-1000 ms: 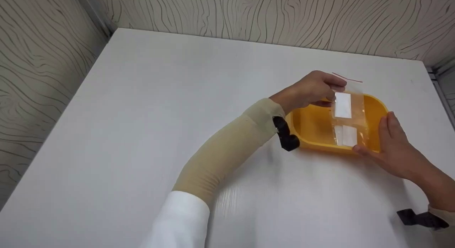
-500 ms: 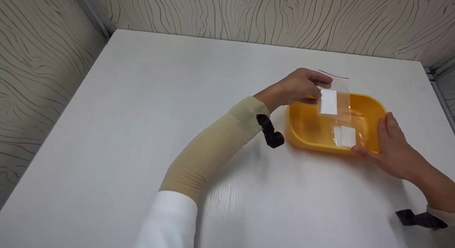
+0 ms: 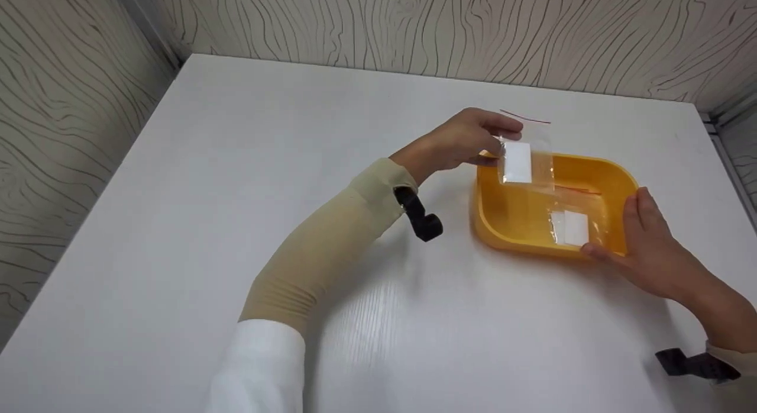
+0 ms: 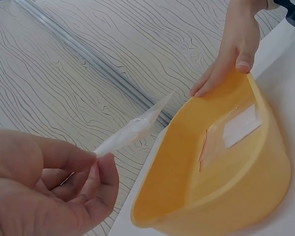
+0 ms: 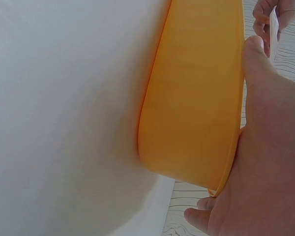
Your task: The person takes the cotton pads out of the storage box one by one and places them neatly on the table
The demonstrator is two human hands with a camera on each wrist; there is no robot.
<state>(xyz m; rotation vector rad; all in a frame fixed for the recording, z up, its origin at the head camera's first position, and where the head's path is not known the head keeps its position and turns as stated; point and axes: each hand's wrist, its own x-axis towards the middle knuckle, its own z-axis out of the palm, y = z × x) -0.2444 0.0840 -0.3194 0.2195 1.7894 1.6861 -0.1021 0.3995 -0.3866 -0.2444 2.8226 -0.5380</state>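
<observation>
Presently held: one clear, white-labelled bag [image 3: 517,163], pinched by the fingers of my left hand [image 3: 464,139], raised near the left end of one yellow tub [image 3: 597,173]. Inside tub: second bag [image 3: 576,228]. Right hand [image 3: 650,256]: fingers extended, resting against tub rim. Beneath: white surface [image 3: 414,336].

1. Legible text: none in any view; no brand, number or sign can be read.
2. Raised clear bag [image 3: 542,167]: the white panel [image 3: 517,163] on or in it shows no readable lettering.
3. Lower clear bag [image 4: 215,145]: its white panels [image 3: 575,228] likewise show no readable characters.
4. Yellow tub [image 3: 502,242]: no legible marking on the visible walls.
5. Black wrist mounts [image 3: 424,223]: too dark to read.
</observation>
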